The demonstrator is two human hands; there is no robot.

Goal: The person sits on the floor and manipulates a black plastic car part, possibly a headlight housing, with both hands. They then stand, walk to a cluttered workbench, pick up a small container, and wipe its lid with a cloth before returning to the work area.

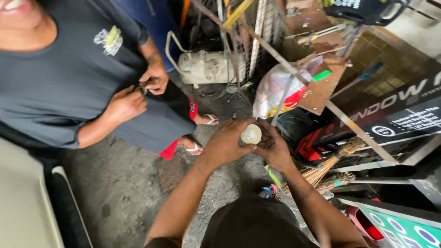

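Disc point(251, 134), pale, round and flat-looking, sits between the two hands at chest height over the concrete floor point(124, 183), its face turned up toward the camera, probably so its surface can be looked over. The left hand point(225, 142) wraps in from the side with its thumb laid against the disc's edge, and the right hand point(272, 146) meets it from the other side, fingertips closing on the opposite edge; both hands are pressed in on the disc, pinching it by the rim, so its face stays uncovered. What the disc is made of cannot be told. Just beyond the right hand a white plastic bag point(275, 89) slumps on the floor, knotted or bunched at the top, with something red and yellow showing through at its bottom; its contents are otherwise hidden. Right of the hands lie two straw brooms point(328, 167), heads toward the person, near a red and black box point(317, 142) whose inside is not visible. Left of the hands, well apart, another person point(69, 69) in a dark grey shirt stands with their own hands together at the waist, fiddling with something small. Behind them a cream-coloured machine point(204, 66) rests by a wire rack.
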